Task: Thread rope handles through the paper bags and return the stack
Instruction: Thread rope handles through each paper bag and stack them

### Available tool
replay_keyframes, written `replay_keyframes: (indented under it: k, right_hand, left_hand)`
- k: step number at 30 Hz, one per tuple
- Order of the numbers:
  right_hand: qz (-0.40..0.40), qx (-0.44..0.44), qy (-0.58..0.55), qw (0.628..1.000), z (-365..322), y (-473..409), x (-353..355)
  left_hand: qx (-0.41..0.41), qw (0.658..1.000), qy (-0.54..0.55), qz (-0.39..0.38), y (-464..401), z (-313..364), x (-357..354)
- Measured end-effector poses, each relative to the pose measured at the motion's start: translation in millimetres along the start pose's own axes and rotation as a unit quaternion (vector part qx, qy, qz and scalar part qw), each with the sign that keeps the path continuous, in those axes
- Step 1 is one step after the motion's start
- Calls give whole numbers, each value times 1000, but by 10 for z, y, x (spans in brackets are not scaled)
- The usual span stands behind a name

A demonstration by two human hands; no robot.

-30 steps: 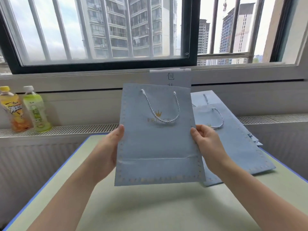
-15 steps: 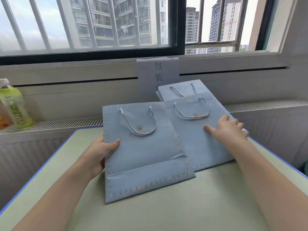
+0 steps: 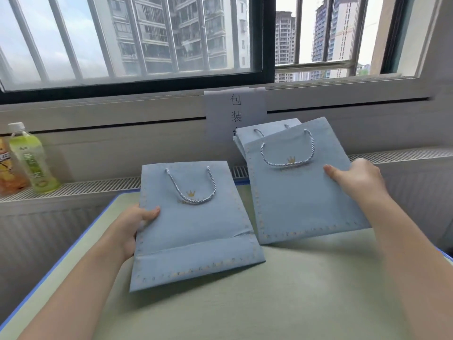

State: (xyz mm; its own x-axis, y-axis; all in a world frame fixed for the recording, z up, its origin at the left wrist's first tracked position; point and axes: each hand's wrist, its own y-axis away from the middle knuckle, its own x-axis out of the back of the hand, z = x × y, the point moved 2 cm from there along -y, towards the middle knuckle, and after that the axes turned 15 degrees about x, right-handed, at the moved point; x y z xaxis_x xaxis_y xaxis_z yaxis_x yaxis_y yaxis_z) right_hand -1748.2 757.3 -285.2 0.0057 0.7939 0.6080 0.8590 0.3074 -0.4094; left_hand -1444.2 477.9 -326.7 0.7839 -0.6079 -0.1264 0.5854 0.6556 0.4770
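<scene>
A flat light-blue paper bag (image 3: 196, 231) with a twisted rope handle (image 3: 191, 185) and a gold crown lies on the green table (image 3: 282, 303). My left hand (image 3: 137, 222) grips its left edge, thumb on top. My right hand (image 3: 355, 177) grips the right edge of a second blue bag (image 3: 301, 192), which is tilted up off the table and has its own rope handle (image 3: 288, 148). Behind it more blue bags (image 3: 255, 133) with handles lie in a stack.
A paper sign (image 3: 235, 111) with printed characters hangs on the wall under the window. Two drink bottles, green (image 3: 30, 160) and orange (image 3: 7, 168), stand on the radiator ledge at the left. The table has a blue rim.
My right hand went from resting flat on the second bag to gripping its right edge and lifting it. The left hand still holds the near bag, which stays put.
</scene>
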Motion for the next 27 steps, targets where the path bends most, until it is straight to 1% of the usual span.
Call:
replay_keyframes:
  k: [3, 5, 6, 7, 9, 12, 14, 16, 17, 18, 21, 22, 24, 25, 27]
  right_hand:
    - [72, -2, -97, 993, -1, 1, 65]
    - [112, -1, -197, 974, 5, 9, 75]
    - [112, -5, -246, 963, -18, 33, 69]
    - [94, -12, -288, 953, -53, 64, 47]
    - [20, -9, -342, 939, -181, 146, -45]
    - [-94, 23, -374, 922, -473, 371, -260]
    - [-121, 52, -375, 917, -630, 535, -493]
    - [-124, 116, -313, 934, -740, 707, -736]
    - [-123, 149, -274, 942, -773, 785, -847]
    - [-123, 174, -236, 948, -804, 858, -941]
    - [-108, 249, -96, 958, -850, 910, -1024]
    - [-81, 278, -39, 956, -845, 861, -975]
    - [-16, 316, 41, 948, -766, 683, -817]
    - [-15, 324, 80, 943, -687, 589, -754]
    - [-98, 325, 162, 927, -494, 491, -717]
  left_hand:
    - [-7, 999, -16, 44, -27, 20, 98]
    - [-9, 998, -26, 49, -36, 10, 96]
    - [-11, 999, -28, 40, -20, 2, 74]
    - [-15, 999, -29, 27, -16, -7, 47]
    - [-28, 999, -24, -5, -11, -34, -16]
    - [-47, 998, 9, -50, 15, -70, -107]
    - [-35, 996, 36, -76, 29, -90, -162]
    - [-14, 991, 56, -117, 75, -94, -212]
    - [-12, 990, 45, -130, 91, -104, -243]
    - [-19, 992, 21, -123, 82, -114, -271]
    - [-59, 997, -42, -42, 24, -123, -235]
    - [-64, 997, -46, -26, 1, -118, -207]
    - [-59, 997, -47, -9, -25, -107, -162]
    - [-55, 997, -47, -1, -26, -100, -143]
    - [-51, 998, -46, 9, -28, -100, -137]
